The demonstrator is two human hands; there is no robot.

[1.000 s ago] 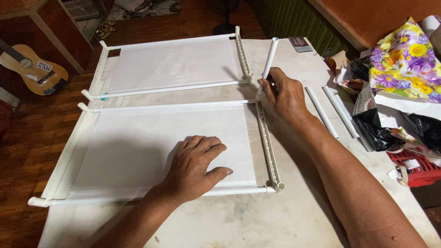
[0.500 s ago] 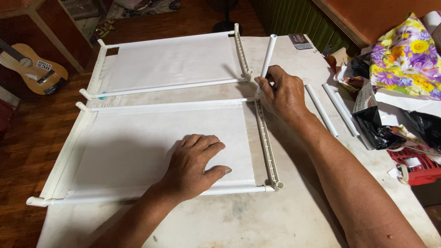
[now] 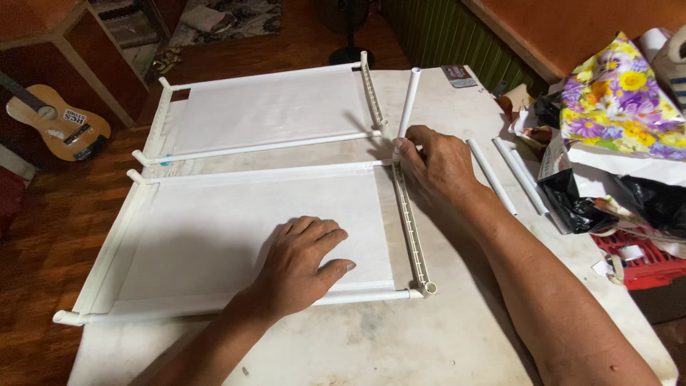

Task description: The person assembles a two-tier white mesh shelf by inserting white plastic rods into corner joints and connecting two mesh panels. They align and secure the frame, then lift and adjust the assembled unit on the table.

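Seemingly light, stiff frame (image 3: pixel 236 236); left hand (image 3: pixel 300 264) flat, fingers spread; right hand (image 3: pixel 439 161) pinches its corner tube (image 3: pixel 409 100); grip rails, not fabric.

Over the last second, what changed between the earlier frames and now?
Hardly anything. The right hand stays at the far right corner of the near frame, holding the upright white tube, which keeps its place. The left hand stays flat on the white sheet. Nothing was taken up or let go.
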